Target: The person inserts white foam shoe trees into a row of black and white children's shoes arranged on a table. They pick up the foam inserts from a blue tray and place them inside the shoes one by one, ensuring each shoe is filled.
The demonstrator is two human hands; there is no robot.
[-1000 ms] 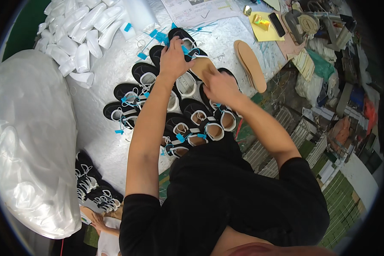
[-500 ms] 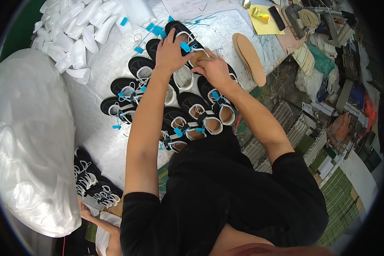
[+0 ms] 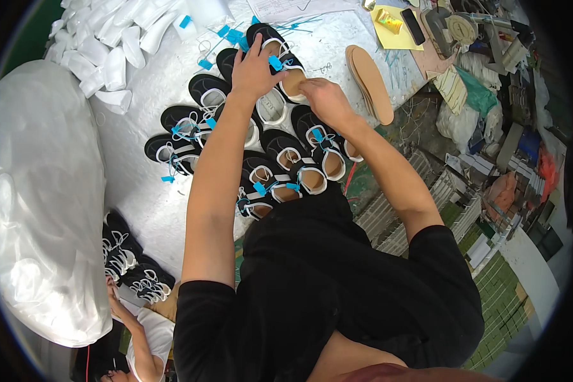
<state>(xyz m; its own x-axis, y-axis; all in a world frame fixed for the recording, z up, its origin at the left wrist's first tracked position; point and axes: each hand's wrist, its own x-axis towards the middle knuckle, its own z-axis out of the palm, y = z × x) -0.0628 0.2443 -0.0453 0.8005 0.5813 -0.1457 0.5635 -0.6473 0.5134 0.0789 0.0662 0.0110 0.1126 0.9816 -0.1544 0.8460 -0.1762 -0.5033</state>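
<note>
A black shoe with white trim, a tan insole and a blue tag lies at the far end of a cluster of similar shoes on the table. My left hand grips its side, thumb towards the opening and fingers reaching towards the toe. At the heel, my right hand has its fingers bent together against the rim and insole; their tips are partly hidden. Just below sits a shoe with a pale grey inside. Several black shoes with tan insoles and blue tags stand nearer to me. Loose tan insoles lie to the right.
White moulded shoe inserts are heaped at the far left. A big translucent plastic bag fills the left side. Black laced shoes lie near another person's arm. A dark phone rests on yellow paper at the far right.
My right hand has drawn back slightly from inside the shoe to its heel, its fingers now closer together. The left hand stays on the shoe. The whole view has shifted a little.
</note>
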